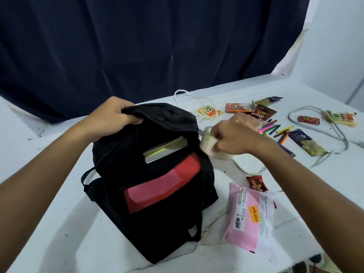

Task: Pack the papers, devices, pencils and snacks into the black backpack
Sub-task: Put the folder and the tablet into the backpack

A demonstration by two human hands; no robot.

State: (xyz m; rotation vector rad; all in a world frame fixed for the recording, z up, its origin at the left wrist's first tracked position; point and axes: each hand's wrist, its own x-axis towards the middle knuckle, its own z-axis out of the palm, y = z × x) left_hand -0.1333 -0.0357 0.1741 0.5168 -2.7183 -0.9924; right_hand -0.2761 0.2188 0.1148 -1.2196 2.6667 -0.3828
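Two bare forearms come in from the bottom corners, no sleeve showing on either up to the frame edge. The left hand (116,113) and right hand (230,138) are bare too: no glove, no ring, no watch or band at either wrist.
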